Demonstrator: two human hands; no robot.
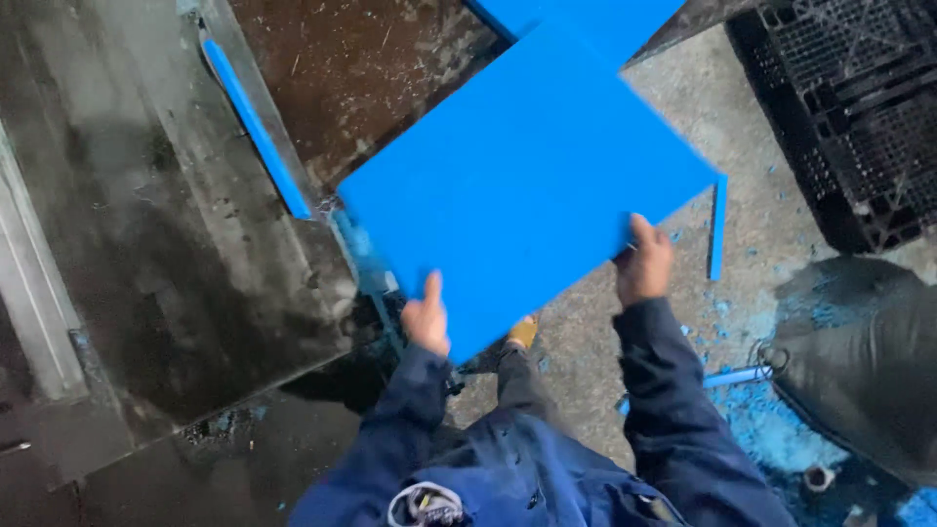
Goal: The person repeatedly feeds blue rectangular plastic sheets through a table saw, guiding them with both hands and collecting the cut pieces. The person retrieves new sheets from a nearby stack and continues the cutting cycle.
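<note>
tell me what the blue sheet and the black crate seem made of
Blue sheet: probably rigid plastic or foam board; flat, matte, even colour, held level by left hand and right hand. Black crate: likely moulded plastic, an open lattice grid.

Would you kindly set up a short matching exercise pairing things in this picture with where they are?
Things:
1. blue board
2. black crate
3. thin blue strip
4. black bag

Places:
A. lying on the dark metal surface at the left
B. top right corner
C. held in both hands, left hand and right hand
D. on the floor at the lower right

Pairs: 1-C, 2-B, 3-A, 4-D
</note>
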